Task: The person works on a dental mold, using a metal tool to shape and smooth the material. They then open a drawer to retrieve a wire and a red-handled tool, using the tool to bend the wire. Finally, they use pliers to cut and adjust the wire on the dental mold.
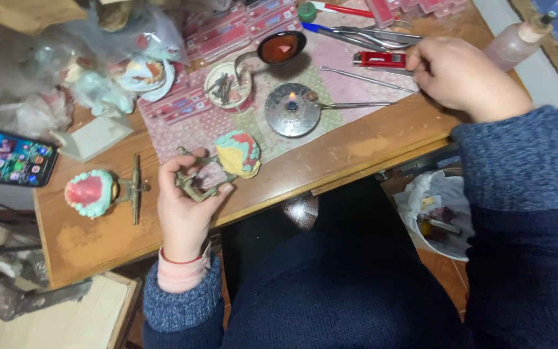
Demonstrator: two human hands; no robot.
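Here the left hand (185,210) grips a brass-framed, yellow-teal-red dental cast (239,154).

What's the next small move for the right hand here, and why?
Probably lift the thin metal tool and carry its tip to the small flame of the burner. The right hand is closed at the tool's end, the flame is lit, and the left hand holds the dental model on its metal frame ready.

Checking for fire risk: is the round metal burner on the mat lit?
Lit: a small flame shows at the centre of the burner.
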